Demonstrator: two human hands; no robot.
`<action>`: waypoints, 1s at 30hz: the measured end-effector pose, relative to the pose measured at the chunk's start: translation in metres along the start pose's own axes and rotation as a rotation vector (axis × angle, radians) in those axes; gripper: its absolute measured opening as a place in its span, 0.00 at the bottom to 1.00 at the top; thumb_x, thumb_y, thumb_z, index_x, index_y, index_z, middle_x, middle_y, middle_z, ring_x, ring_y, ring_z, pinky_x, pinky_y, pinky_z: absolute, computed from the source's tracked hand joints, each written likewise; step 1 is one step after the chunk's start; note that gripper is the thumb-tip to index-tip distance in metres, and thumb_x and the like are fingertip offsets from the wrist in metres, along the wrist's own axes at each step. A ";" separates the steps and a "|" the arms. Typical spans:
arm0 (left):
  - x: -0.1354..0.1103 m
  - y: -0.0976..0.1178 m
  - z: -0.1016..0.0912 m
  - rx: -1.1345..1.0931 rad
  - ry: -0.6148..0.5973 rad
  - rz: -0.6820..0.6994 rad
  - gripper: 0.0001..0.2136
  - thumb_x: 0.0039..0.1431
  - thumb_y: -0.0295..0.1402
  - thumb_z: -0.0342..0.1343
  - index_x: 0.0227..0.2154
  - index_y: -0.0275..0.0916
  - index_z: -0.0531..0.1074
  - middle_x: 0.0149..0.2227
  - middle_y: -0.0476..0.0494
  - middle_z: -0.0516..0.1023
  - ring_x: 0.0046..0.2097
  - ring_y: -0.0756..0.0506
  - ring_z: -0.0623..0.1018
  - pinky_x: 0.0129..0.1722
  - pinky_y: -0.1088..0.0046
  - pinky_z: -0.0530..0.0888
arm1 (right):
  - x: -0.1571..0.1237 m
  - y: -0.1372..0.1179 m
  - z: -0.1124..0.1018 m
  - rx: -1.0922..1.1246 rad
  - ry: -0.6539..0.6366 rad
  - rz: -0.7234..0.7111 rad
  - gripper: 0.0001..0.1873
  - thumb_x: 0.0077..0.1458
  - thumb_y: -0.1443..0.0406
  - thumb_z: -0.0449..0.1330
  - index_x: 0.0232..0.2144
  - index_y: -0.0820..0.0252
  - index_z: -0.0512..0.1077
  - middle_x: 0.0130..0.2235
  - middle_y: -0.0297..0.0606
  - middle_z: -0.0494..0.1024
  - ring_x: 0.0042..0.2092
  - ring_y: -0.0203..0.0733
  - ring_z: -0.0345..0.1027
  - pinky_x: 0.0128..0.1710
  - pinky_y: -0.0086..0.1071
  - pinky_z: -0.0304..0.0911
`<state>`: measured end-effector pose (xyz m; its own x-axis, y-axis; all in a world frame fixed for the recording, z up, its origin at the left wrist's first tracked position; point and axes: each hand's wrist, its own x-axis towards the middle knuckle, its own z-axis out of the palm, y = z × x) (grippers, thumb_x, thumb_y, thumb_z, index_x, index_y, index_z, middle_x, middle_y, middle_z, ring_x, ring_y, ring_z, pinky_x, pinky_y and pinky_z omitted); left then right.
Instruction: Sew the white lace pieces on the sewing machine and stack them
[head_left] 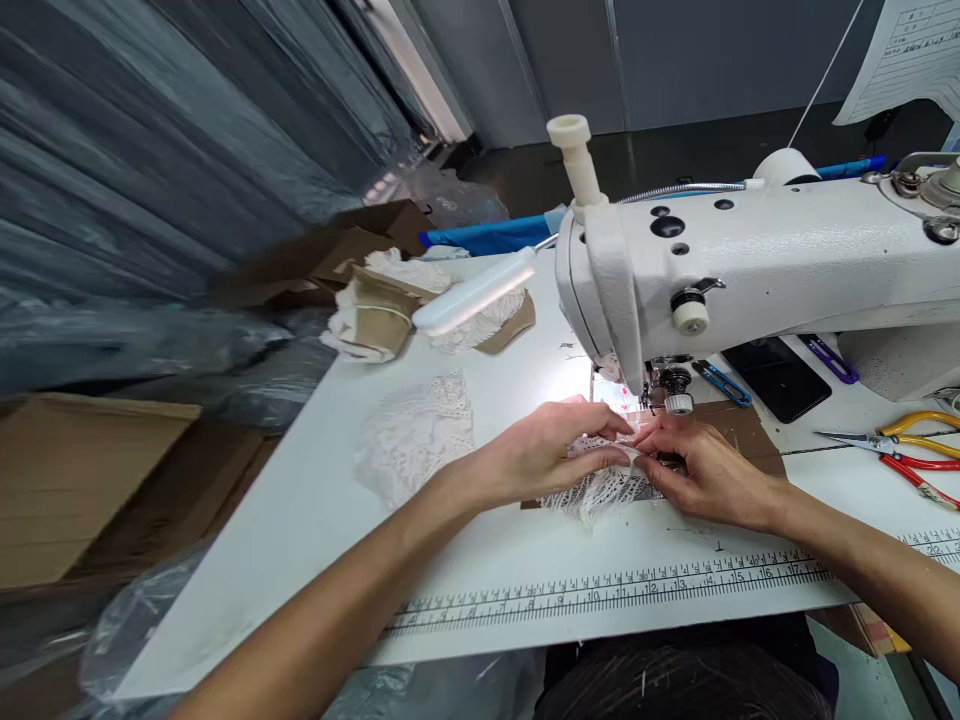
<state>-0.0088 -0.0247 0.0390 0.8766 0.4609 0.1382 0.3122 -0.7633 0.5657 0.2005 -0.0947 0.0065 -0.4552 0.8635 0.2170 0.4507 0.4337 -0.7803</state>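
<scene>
both hands' (pixel 551 455) grip pinches white lace (pixel 600 490) beneath the needle.

The sewing machine (pixel 750 250) overhangs the right half of the bench (pixel 300 540), so the left hand (pixel 547 455) and right hand (pixel 701 475) sit in a low gap beneath its head, close to the needle. Left of them lies a loose lace pile (pixel 416 435), with bare bench around it and along the printed ruler (pixel 600 592) (the widest open strip). Farther back, cardboard lace cards (pixel 379 315) and a lamp bar (pixel 476 290) block the way. At right, scissors (pixel 904 450), blue snips (pixel 721 384) and a phone (pixel 776 378) crowd the surface.
</scene>
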 end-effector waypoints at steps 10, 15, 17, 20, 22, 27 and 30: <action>-0.013 0.009 -0.015 -0.356 0.017 -0.214 0.16 0.68 0.42 0.49 0.34 0.35 0.72 0.28 0.48 0.72 0.24 0.54 0.67 0.21 0.79 0.66 | 0.003 -0.014 0.005 0.506 -0.119 0.341 0.06 0.64 0.69 0.51 0.33 0.59 0.65 0.26 0.29 0.66 0.26 0.34 0.65 0.25 0.27 0.63; 0.004 -0.001 -0.019 -0.099 0.017 -0.264 0.13 0.67 0.39 0.50 0.36 0.36 0.74 0.20 0.54 0.66 0.20 0.54 0.62 0.18 0.80 0.59 | 0.016 -0.016 0.020 0.735 -0.114 0.673 0.04 0.65 0.71 0.52 0.40 0.59 0.60 0.27 0.29 0.70 0.26 0.35 0.73 0.23 0.25 0.67; 0.016 -0.012 -0.011 0.069 -0.005 -0.226 0.12 0.66 0.39 0.51 0.35 0.37 0.75 0.23 0.51 0.72 0.23 0.53 0.67 0.21 0.79 0.62 | 0.019 -0.014 0.022 0.710 -0.104 0.755 0.10 0.65 0.69 0.54 0.46 0.61 0.57 0.24 0.29 0.71 0.24 0.37 0.72 0.21 0.26 0.67; 0.027 -0.027 0.006 0.361 0.087 -0.145 0.13 0.66 0.41 0.52 0.33 0.37 0.73 0.28 0.47 0.75 0.26 0.50 0.72 0.24 0.77 0.65 | 0.017 -0.010 0.014 0.612 -0.176 0.808 0.20 0.64 0.66 0.58 0.52 0.63 0.54 0.22 0.29 0.72 0.21 0.38 0.71 0.19 0.28 0.65; 0.024 -0.028 0.014 0.557 0.247 -0.092 0.16 0.68 0.42 0.50 0.31 0.36 0.71 0.31 0.45 0.75 0.27 0.49 0.72 0.24 0.76 0.65 | 0.011 -0.005 0.001 0.491 -0.226 0.781 0.17 0.63 0.64 0.59 0.50 0.62 0.58 0.22 0.30 0.73 0.20 0.37 0.69 0.18 0.28 0.63; -0.010 -0.010 0.021 0.652 0.321 0.257 0.14 0.70 0.39 0.47 0.34 0.35 0.69 0.35 0.43 0.75 0.30 0.49 0.72 0.27 0.74 0.69 | 0.006 0.007 -0.031 -0.131 -0.118 0.456 0.06 0.63 0.65 0.56 0.35 0.61 0.70 0.26 0.35 0.74 0.24 0.37 0.68 0.25 0.30 0.59; -0.020 -0.006 0.027 0.620 0.198 0.354 0.10 0.70 0.28 0.44 0.34 0.35 0.69 0.34 0.43 0.75 0.31 0.48 0.71 0.31 0.72 0.70 | 0.014 0.007 -0.033 -0.455 -0.158 0.263 0.10 0.63 0.66 0.53 0.40 0.61 0.74 0.33 0.40 0.77 0.31 0.42 0.70 0.30 0.32 0.59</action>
<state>-0.0186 -0.0419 0.0107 0.8992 0.1677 0.4041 0.2236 -0.9701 -0.0949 0.2227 -0.0705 0.0235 -0.3759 0.9241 -0.0694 0.8358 0.3057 -0.4561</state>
